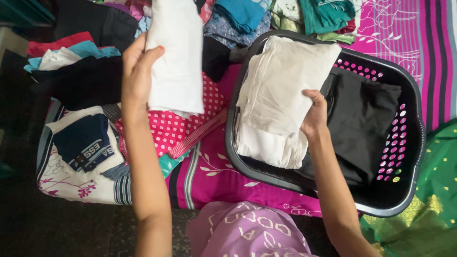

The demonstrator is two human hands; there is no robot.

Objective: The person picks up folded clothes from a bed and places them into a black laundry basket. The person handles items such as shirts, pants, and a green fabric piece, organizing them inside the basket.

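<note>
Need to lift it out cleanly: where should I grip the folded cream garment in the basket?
Probably by its near-right edge, where the right hand already pinches the folded cream garment. Come from the black garment side: the basket wall crowds its left edge.

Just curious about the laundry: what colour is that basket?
The basket is dark grey, with pink showing through its holes; the head view shows it.

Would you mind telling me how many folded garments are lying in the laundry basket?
2 show in the laundry basket: a cream garment on its left side, gripped by the right hand, and a black garment on its right. More may lie hidden underneath.
</note>
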